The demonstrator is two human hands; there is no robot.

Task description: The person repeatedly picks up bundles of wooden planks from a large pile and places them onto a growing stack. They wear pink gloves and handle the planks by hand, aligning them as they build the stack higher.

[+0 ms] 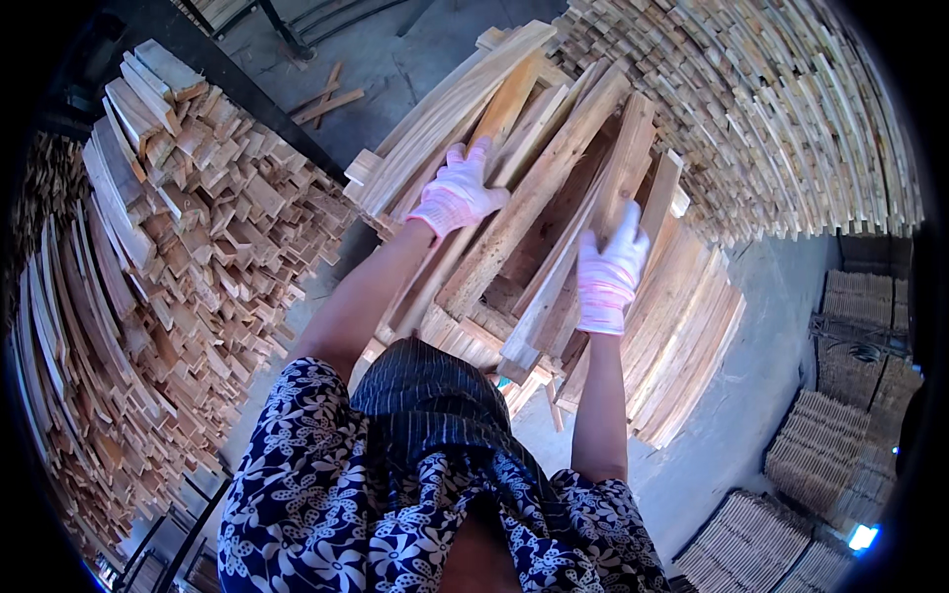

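Both my hands wear white knit gloves with pink cuffs, and both reach over a stack of long wooden boards in front of me. My left hand (460, 190) rests on the left boards, fingers spread, close to an orange-toned board (510, 97). Between my hands a rough-edged board (539, 188) lies slantwise, with a dark gap to its right. My right hand (613, 265) lies against a narrower board (627, 148), its fingers stretched out and thumb apart. Its fingertips point away from me. Neither hand is visibly wrapped around a board.
A tall pile of short wood pieces (237, 198) stands on the left. Stacked strips (781, 128) fill the far right. More boards (682, 326) lie right of my right hand. Bundled stacks (825, 435) line the right side. Loose sticks (326, 99) lie on the concrete floor.
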